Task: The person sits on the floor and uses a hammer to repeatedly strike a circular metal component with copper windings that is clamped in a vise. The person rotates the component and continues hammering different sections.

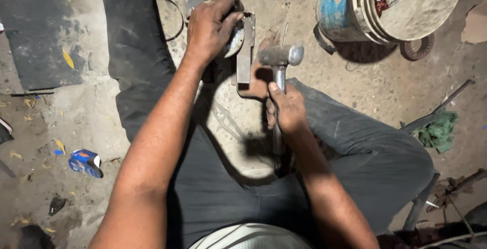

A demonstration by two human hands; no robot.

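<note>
- Hammer [280,56] in my right hand [286,109], grip wrapped tight round its metal handle, head up beside the metal bracket [245,51].
- Left hand [210,28] clamps down on a round metal part [234,41] touching the bracket; grip closed on it.
- Both sit on the dirt floor [355,81] between my legs.
- Blue bucket [337,8] lies tipped at upper right, well apart.
- Green rag [439,132] at right; small blue box [85,161] at left.
</note>
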